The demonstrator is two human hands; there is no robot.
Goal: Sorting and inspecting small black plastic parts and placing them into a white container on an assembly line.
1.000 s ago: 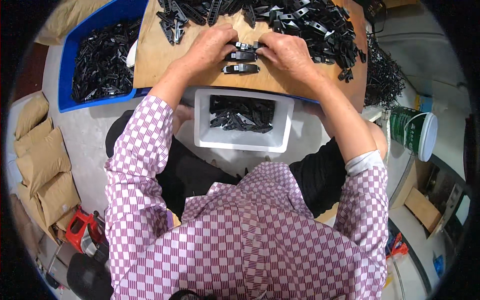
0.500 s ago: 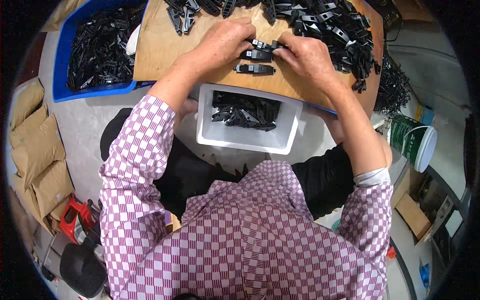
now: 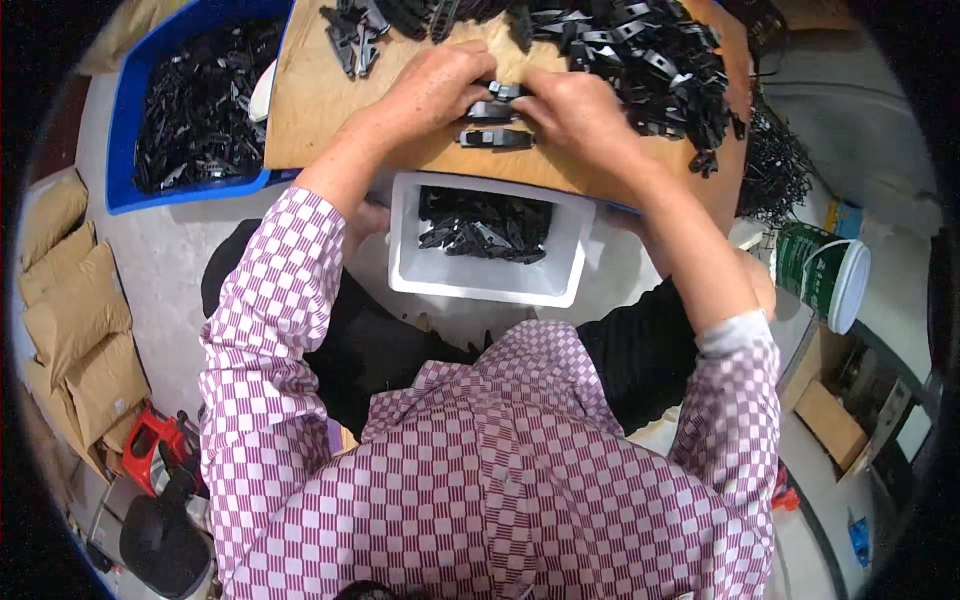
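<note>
Seen from above, a person in a purple-and-white checked shirt (image 3: 480,480) sat bent over a wooden board (image 3: 310,100) that served as a work surface. Both hands met near the middle of the board's near half. The left hand (image 3: 435,90) and the right hand (image 3: 580,115) had their fingers curled in toward each other, pinching a small black plastic clip (image 3: 497,92) between the fingertips, apparently so both hands could press on it together. Just beside it, nearer the person, a second black clip (image 3: 495,138) lay flat on the board, touching neither hand. A large heap of loose black clips (image 3: 650,60) covered the far right part of the board, close to the right hand and probably kept there for easy reach. A smaller cluster of clips (image 3: 352,35) lay at the far left. Directly below the board's near edge, on the person's lap, sat a white rectangular tray (image 3: 480,285) partly filled with black clips, seemingly placed so pieces could drop straight in. A blue bin (image 3: 125,150) full of more black parts stood to the left of the board. Brown paper bags (image 3: 75,330) lay on the floor at the left, and a green-and-white bucket (image 3: 825,275) stood at the right.
</note>
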